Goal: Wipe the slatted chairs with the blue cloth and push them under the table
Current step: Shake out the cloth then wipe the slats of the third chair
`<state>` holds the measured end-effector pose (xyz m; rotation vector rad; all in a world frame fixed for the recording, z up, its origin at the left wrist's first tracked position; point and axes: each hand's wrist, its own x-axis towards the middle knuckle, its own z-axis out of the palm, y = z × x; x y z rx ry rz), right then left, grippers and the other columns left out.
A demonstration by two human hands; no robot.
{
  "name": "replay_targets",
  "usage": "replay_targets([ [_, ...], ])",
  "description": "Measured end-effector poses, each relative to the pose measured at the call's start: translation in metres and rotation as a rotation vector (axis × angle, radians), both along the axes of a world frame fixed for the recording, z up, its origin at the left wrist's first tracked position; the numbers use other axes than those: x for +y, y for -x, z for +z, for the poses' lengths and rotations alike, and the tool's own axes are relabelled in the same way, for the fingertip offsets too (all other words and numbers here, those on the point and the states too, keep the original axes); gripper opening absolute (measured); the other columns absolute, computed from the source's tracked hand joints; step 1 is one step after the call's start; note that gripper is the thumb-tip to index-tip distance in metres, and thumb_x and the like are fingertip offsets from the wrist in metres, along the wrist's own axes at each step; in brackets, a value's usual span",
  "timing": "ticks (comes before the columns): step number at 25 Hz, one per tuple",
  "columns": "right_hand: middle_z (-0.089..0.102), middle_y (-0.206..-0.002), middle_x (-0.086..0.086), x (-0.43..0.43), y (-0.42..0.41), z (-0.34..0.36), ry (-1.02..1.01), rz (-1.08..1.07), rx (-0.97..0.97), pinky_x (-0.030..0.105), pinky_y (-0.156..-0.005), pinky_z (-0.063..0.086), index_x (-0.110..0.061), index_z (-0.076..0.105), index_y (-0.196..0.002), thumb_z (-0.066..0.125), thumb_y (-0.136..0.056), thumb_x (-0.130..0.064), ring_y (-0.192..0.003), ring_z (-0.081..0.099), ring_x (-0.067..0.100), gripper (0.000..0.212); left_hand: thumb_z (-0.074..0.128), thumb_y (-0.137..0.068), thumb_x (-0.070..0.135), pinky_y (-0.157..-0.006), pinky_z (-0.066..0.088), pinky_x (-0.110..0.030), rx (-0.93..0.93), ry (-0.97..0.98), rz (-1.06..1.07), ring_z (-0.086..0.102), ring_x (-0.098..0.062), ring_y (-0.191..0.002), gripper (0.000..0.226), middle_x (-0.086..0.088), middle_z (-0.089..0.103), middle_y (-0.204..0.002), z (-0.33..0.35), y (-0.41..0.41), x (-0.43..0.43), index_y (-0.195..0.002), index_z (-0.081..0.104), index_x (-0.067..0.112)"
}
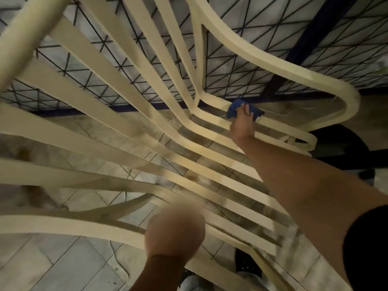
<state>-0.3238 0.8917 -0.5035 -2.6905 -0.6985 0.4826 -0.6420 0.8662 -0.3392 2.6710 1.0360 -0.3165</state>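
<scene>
The floor (52,265) is pale tile with thin dark grout lines, blotched with brownish stains (23,154) toward 9 o'clock. A thin white cord (120,263) trails over the tiles near 6 o'clock. From 10 to 2 o'clock runs the table (357,38), pale under a black lattice of triangles, framed in dark blue bars (310,24). The light is dim and yellowish.

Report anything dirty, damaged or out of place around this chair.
Brownish stains mark the floor tiles seen through the slatted chair at left, and a loose white cord trails over the tiles below it. The chair itself shows no break where the right hand wipes with the blue cloth.
</scene>
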Motion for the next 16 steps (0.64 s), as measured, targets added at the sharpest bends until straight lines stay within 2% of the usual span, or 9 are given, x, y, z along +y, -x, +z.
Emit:
replay_targets([
  [2,0.026,-0.164,0.017,0.042,0.001,-0.002,-0.039,0.027,0.099,0.045,-0.121,0.026,-0.004,0.028,-0.158,0.049,-0.098,0.0,-0.15,0.026,0.038,0.063,0.045,-0.082,0.037,-0.045,0.019,-0.018,-0.001,-0.014,-0.002,0.029,-0.011,-0.035,0.039,0.009,0.039,-0.043,0.001,-0.001,0.0,-0.047,0.048,0.021],
  [4,0.042,-0.152,0.022,0.073,0.005,0.002,-0.044,0.09,0.17,0.045,-0.114,0.034,-0.002,0.041,-0.149,0.051,-0.098,-0.004,-0.14,0.041,0.04,0.052,0.044,-0.081,0.036,-0.046,0.019,-0.02,-0.018,-0.021,0.007,0.024,-0.012,-0.037,0.039,0.008,0.039,-0.043,0.002,-0.001,0.001,-0.046,0.046,0.02],
  [7,0.057,-0.129,0.022,0.088,0.024,-0.001,-0.038,0.186,0.105,0.043,-0.098,0.044,-0.006,0.049,-0.138,0.049,-0.097,-0.005,-0.118,0.055,0.038,0.041,0.044,-0.08,0.037,-0.044,0.021,-0.021,-0.01,-0.005,0.006,0.026,-0.014,-0.036,0.039,0.007,0.04,-0.042,0.001,-0.001,0.0,-0.046,0.045,0.02],
  [9,0.06,-0.12,0.016,0.076,0.037,-0.011,0.048,0.362,0.055,0.04,-0.093,0.044,-0.01,0.052,-0.133,0.05,-0.098,-0.01,-0.106,0.057,0.032,0.035,0.045,-0.081,0.037,-0.041,0.026,-0.022,-0.02,0.011,0.017,0.034,-0.015,-0.035,0.038,0.007,0.04,-0.043,-0.001,0.001,-0.001,-0.046,0.045,0.021],
  [10,0.061,-0.12,0.012,0.069,0.042,-0.016,0.048,0.382,0.056,0.039,-0.096,0.045,-0.012,0.056,-0.128,0.053,-0.099,-0.017,-0.106,0.057,0.027,0.029,0.045,-0.081,0.037,-0.041,0.028,-0.022,-0.021,0.015,0.019,0.036,-0.015,-0.035,0.038,0.007,0.04,-0.043,-0.001,0.001,-0.001,-0.046,0.045,0.021],
  [12,0.061,-0.129,0.016,0.054,0.046,-0.016,0.021,0.302,0.117,0.045,-0.107,0.044,-0.014,0.057,-0.127,0.055,-0.102,-0.027,-0.119,0.059,0.034,0.029,0.044,-0.082,0.037,-0.039,0.034,-0.023,-0.001,0.015,0.005,0.039,-0.016,-0.036,0.038,0.008,0.042,-0.044,-0.004,0.001,-0.001,-0.047,0.047,0.02],
  [14,0.056,-0.138,0.02,0.031,0.048,-0.013,0.07,0.428,0.097,0.044,-0.106,0.043,-0.01,0.046,-0.143,0.051,-0.104,-0.016,-0.125,0.056,0.037,0.039,0.044,-0.082,0.037,-0.037,0.04,-0.025,0.012,0.017,0.001,0.041,-0.018,-0.036,0.039,0.007,0.043,-0.045,-0.004,0.001,-0.003,-0.047,0.049,0.019],
  [16,0.049,-0.149,0.017,0.004,0.065,-0.003,0.098,0.527,0.076,0.038,-0.108,0.04,-0.008,0.036,-0.152,0.05,-0.103,-0.007,-0.131,0.053,0.033,0.051,0.046,-0.082,0.037,-0.037,0.044,-0.028,0.043,0.042,0.006,0.043,-0.018,-0.037,0.039,0.006,0.045,-0.045,-0.003,0.003,-0.002,-0.048,0.051,0.019],
])
